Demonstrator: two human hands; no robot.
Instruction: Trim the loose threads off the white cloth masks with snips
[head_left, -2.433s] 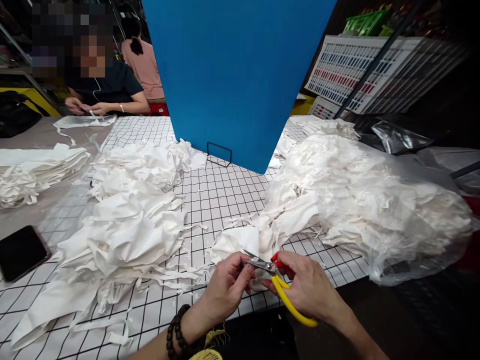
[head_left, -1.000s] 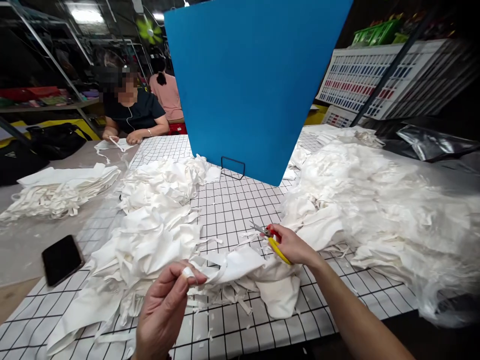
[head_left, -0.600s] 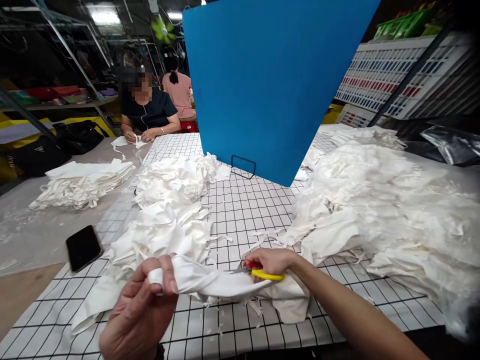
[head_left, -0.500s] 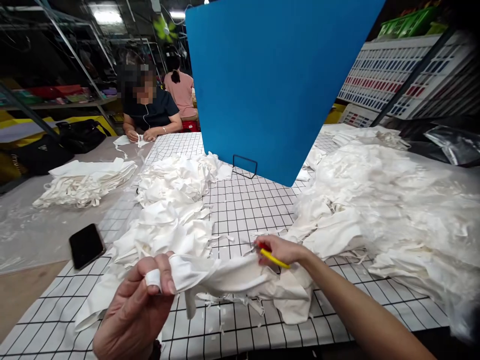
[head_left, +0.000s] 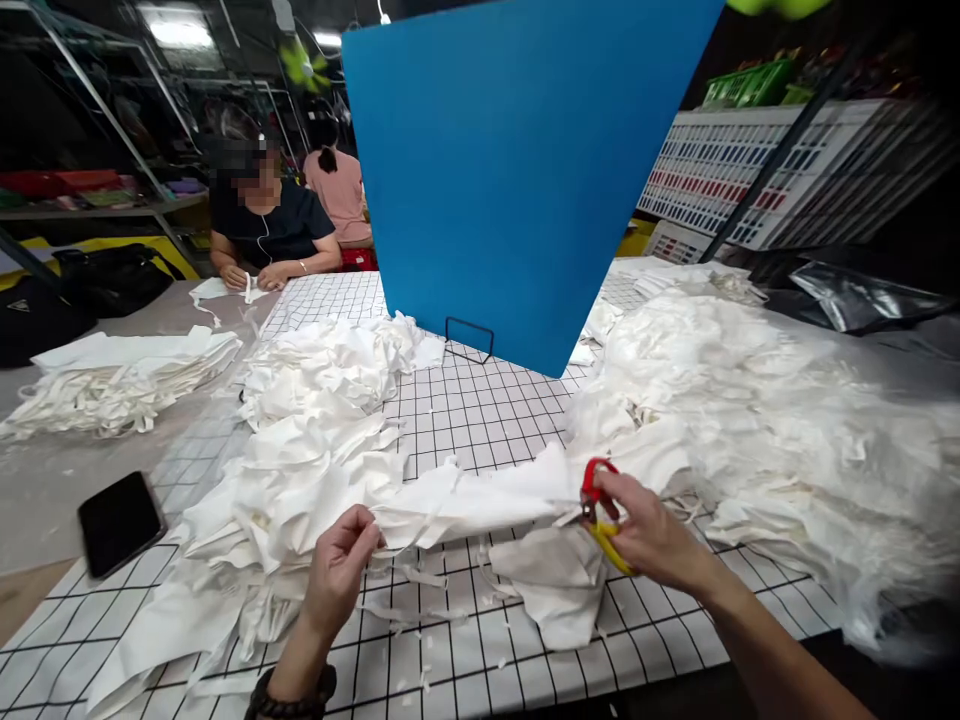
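A white cloth piece [head_left: 480, 497] was stretched level above the counter [head_left: 480, 405], pulled taut between both hands, apparently so its edge met the blades. The left hand [head_left: 339, 562] pinched the cloth's left end between closed fingertips. The right hand [head_left: 646, 530] was closed around small scissors [head_left: 598, 500] with red and yellow handles, touching the cloth's right end. Heaps of white cloth lay on either side: a left pile [head_left: 300, 470] and a larger right pile [head_left: 757, 430]. A black phone [head_left: 120, 522] lay nearby.
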